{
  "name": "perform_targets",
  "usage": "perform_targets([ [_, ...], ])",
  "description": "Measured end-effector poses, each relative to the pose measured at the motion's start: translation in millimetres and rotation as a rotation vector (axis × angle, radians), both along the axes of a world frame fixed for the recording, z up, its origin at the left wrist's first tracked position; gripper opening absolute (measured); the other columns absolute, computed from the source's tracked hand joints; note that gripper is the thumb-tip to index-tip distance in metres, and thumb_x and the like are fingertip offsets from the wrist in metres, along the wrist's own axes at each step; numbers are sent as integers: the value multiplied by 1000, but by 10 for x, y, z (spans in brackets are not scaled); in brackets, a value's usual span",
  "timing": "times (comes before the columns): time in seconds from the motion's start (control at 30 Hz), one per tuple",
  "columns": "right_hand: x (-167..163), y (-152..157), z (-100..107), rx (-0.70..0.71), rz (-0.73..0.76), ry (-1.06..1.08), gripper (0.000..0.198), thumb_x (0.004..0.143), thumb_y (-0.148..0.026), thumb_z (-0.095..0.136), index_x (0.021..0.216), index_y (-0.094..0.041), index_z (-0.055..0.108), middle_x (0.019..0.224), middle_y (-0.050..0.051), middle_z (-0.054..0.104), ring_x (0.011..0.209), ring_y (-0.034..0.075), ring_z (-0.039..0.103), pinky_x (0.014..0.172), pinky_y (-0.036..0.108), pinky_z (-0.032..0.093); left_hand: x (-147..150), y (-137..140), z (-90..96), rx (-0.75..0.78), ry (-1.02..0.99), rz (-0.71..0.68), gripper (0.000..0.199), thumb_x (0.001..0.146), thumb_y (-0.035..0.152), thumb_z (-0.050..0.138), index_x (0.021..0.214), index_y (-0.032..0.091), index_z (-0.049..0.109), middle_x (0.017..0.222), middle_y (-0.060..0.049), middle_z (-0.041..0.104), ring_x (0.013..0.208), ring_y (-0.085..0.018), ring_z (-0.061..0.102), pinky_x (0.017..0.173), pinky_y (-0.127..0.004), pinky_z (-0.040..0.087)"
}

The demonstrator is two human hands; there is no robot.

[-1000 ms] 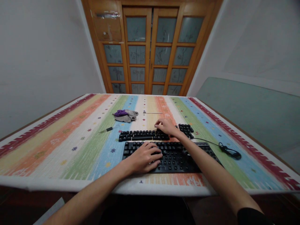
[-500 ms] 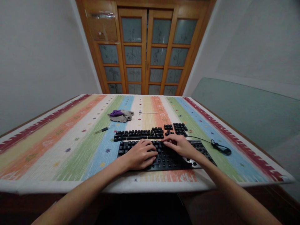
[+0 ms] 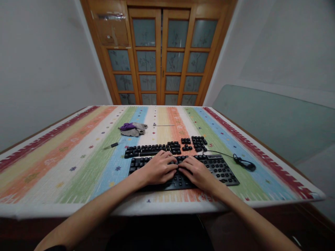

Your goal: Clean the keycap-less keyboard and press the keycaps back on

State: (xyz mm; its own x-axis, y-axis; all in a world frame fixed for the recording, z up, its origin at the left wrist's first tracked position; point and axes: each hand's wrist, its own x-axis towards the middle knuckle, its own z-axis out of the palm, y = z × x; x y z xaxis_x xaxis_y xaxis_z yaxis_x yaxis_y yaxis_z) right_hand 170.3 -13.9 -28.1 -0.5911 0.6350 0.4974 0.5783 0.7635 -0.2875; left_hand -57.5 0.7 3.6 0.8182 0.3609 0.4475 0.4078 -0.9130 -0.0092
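A black keyboard (image 3: 225, 170) lies near the table's front edge; keycaps sit on its left part, while its right part shows bare key posts. Over its middle, my left hand (image 3: 159, 168) is closed, fingers bent and tips close to the other hand's. My right hand (image 3: 196, 172) also rests over the middle, with thumb and fingers drawn together in a pinch. Whatever is between the fingertips is too small or hidden to name. Behind the keyboard, loose black keycaps (image 3: 154, 148) stand in rows, with a keycap block (image 3: 199, 143) at their right end.
A grey and purple cloth (image 3: 133, 129) lies at the back left. Nearer is a small wire tool with a black handle (image 3: 114, 144). A thin rod (image 3: 164, 125) lies farther back. The coiled cable (image 3: 244, 163) rests right of the keyboard. A striped cloth (image 3: 86, 174) covers the table.
My right hand has moved left and down, from the keyboard's upper edge to my left hand's fingertips. My left hand has risen slightly and its fingers have drawn in.
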Motion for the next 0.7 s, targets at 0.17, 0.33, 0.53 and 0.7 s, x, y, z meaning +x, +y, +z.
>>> perform_targets([
  [0.17,-10,-29,73,48,-8,-11,19,94,-18,56,106,-17,71,93,10,65,90,24,59,79,40,54,1,-23,-94,-62,-37,2,20,95,23,53,102,17,71,110,-9,69,104,-24,55,91,-41,44],
  [0.33,-8,-16,86,100,-3,-43,22,96,-18,52,104,-18,72,90,10,64,86,22,59,76,39,55,-10,-49,-126,-99,-26,3,23,95,23,53,109,16,70,112,-11,67,105,-24,55,93,-42,45],
  [0.53,7,21,69,161,9,-111,22,98,-18,49,102,-14,71,91,11,64,86,22,58,77,39,55,6,-54,-162,-102,-5,9,25,95,24,54,115,15,67,118,-12,65,112,-26,54,96,-42,45],
  [0.7,20,31,86,195,48,-141,21,99,-18,49,99,-15,70,89,10,64,84,21,58,75,36,55,8,-53,-168,-97,-8,7,23,96,26,53,108,15,69,117,-12,65,111,-26,54,96,-41,45],
])
